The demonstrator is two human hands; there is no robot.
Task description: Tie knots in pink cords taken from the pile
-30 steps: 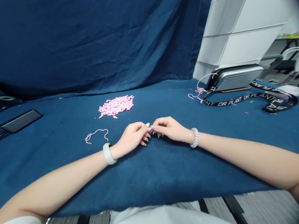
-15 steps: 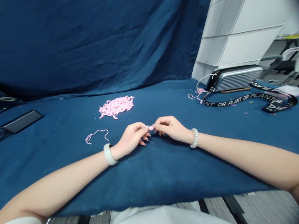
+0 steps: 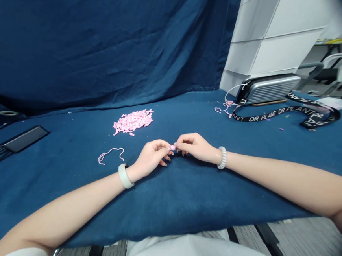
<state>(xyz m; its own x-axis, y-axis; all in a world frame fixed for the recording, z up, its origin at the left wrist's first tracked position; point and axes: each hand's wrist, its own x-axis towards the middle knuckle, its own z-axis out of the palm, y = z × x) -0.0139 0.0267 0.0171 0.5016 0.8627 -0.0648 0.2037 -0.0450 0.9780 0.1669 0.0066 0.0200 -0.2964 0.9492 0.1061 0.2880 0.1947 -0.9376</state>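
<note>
Blue cloth (image 3: 176, 198) covering the table, silver case (image 3: 270, 89) and black lanyard (image 3: 279, 115) well right of the fingers, pink yarn pile (image 3: 133, 122) beyond them, loose pink string (image 3: 110, 154) to their left, left hand (image 3: 149, 159) and right hand (image 3: 198, 147) meeting, fingers nearly closed, pinching a tiny pink yarn bit (image 3: 173, 147) between them

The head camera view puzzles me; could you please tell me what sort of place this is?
Probably an indoor workroom arranged for recording: a table draped in navy cloth, a matching navy backdrop behind it, and a pile of small pink pieces on the cloth.
</note>
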